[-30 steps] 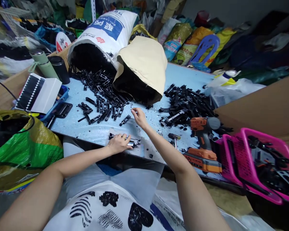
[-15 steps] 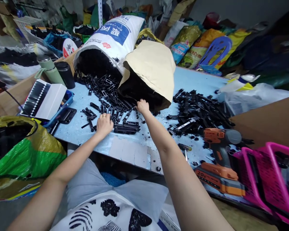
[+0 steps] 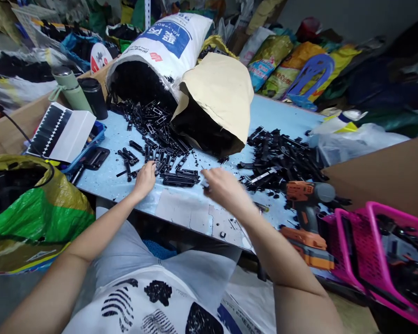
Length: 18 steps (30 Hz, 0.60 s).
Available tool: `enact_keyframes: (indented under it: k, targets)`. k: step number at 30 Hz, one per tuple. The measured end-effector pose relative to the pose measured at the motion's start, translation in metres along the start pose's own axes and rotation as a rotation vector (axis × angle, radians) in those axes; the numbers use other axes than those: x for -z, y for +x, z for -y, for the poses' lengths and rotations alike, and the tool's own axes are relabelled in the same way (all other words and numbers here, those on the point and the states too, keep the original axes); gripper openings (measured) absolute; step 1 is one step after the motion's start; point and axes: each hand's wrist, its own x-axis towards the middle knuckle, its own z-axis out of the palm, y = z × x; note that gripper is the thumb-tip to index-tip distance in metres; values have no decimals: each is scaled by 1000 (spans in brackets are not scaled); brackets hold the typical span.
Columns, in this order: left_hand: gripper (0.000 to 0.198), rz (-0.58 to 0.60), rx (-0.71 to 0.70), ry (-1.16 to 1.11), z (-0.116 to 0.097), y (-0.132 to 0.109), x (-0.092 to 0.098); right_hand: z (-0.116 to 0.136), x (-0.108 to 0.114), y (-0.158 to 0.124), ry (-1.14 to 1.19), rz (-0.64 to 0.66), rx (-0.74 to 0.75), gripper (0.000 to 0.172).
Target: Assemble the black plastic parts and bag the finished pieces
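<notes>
My left hand (image 3: pixel 145 180) is closed at the front of the table, its fingertips round what looks like a black plastic part (image 3: pixel 158 167) among loose pieces. To its right, a short stack of long black parts (image 3: pixel 179 179) lies flat. Past that stack, my right hand (image 3: pixel 225 189) hovers over the table, blurred, with fingers curled together; whatever they pinch is too small to make out. Behind the hands spreads a heap of black slotted parts (image 3: pixel 153 121). It spills from a white woven sack (image 3: pixel 160 46) beside an open brown paper bag (image 3: pixel 218 88).
A second black heap (image 3: pixel 285 157) lies on the right, with an orange cordless drill (image 3: pixel 306 218) and pink baskets (image 3: pixel 376 260) nearer me. At left stand a green flask (image 3: pixel 71 90), a black cup (image 3: pixel 93 99), a blue tray (image 3: pixel 98 134) and a green-yellow sack (image 3: pixel 55 218).
My right hand has come away from the mouth of the paper bag, back toward me and slightly right. My left hand has shifted only slightly. The view has moved a little.
</notes>
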Motion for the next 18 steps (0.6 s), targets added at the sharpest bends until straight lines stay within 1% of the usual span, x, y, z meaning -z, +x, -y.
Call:
enact_keyframes:
  k: [2, 3, 4, 6, 8, 10, 12, 14, 16, 18]
  targets:
    - [34, 38, 77, -119, -6, -16, 6, 33, -24, -14, -28, 165, 45, 28]
    - [38, 68, 97, -168, -9, -24, 9, 44, -40, -18, -22, 210, 87, 28]
    - [42, 90, 100, -212, -12, -32, 11, 50, -56, -22, -7, 224, 102, 31]
    - [38, 106, 64, -293, -17, -48, 14, 51, -83, -28, 84, 191, 75, 39]
    - [34, 128, 26, -381, -23, -63, 15, 47, -99, -32, 303, 92, -53, 44]
    - [38, 191, 15, -471, -32, -76, 13, 46, -104, -33, 675, -12, -224, 48]
    - [42, 257, 17, -549, -43, -85, 9, 52, -104, -31, 1099, -85, -377, 54]
    - [43, 264, 2, -580, -53, -91, 6, 60, -101, -27, 1430, -121, -452, 60]
    - [40, 220, -64, -560, -59, -92, 6, 65, -100, -23, 1608, -162, -459, 64]
    - [37, 189, -148, -515, -62, -91, 7, 65, -98, -22, 1668, -204, -445, 66]
